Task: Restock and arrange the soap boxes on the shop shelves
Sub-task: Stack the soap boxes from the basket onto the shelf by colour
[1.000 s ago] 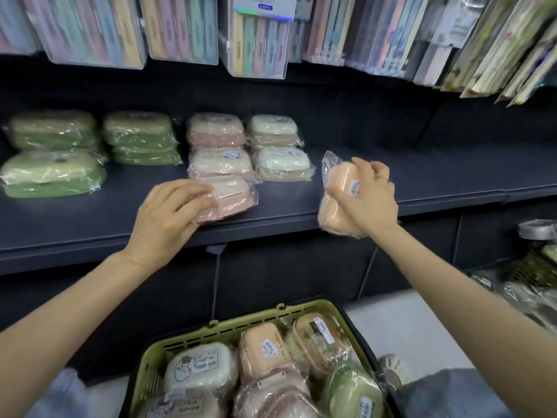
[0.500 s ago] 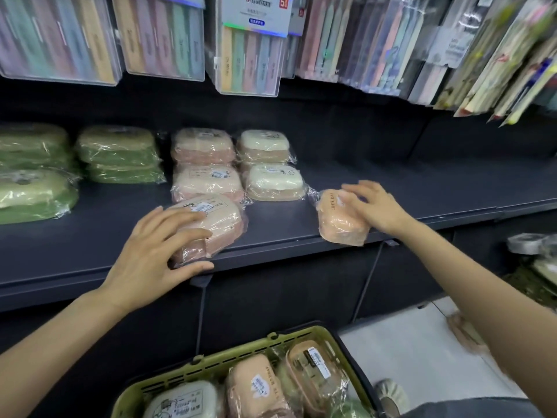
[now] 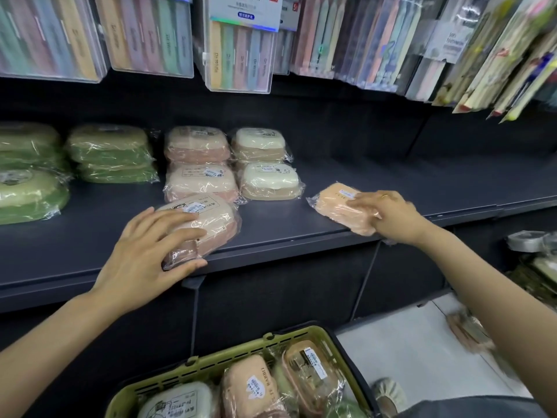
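Wrapped soap boxes lie on the dark shelf (image 3: 289, 218). My left hand (image 3: 150, 254) grips a pink soap box (image 3: 211, 221) at the shelf's front edge, fingers over its top and thumb under its near end. My right hand (image 3: 388, 215) holds an orange soap box (image 3: 337, 206) that lies flat on the shelf to the right. Behind stand pink boxes (image 3: 199, 164), cream boxes (image 3: 265, 164) and green boxes (image 3: 108, 152) in stacks.
A green basket (image 3: 211, 360) with several more wrapped soap boxes sits below in front of me. Packs of pastel stationery (image 3: 241, 43) hang above the shelf. The shelf's right part (image 3: 452, 182) is bare. Wrapped goods (image 3: 530, 257) sit low at the right.
My right hand brought the orange box down from the air and laid it flat on the shelf. My left hand has shifted the pink box slightly at the front edge.
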